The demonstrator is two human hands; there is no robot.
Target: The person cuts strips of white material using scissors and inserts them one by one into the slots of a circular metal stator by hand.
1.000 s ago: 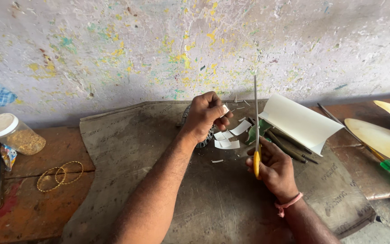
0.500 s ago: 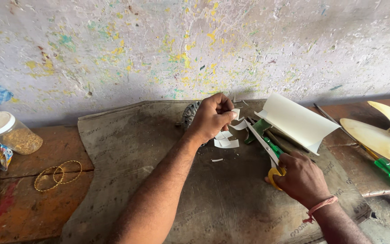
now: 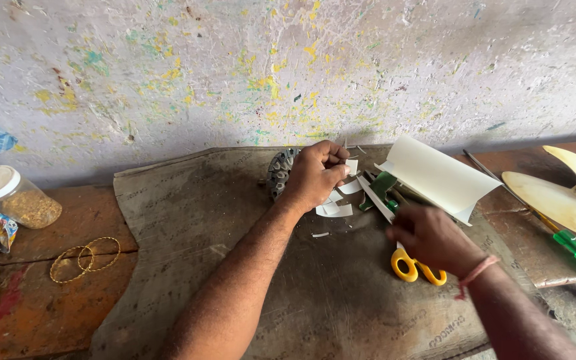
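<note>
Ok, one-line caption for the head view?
Left hand pinches a white strip over a motor core; right hand rests by yellow scissors on a worn mat.

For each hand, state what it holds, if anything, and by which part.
The left hand grips a ribbed metal core by its side. The right hand rests over yellow-handled scissors, near the handles; whether it grips them cannot be told.

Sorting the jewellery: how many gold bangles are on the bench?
2 bangles, overlapping, on the wooden bench left of the mat: one, the other. None seem hidden.
</note>
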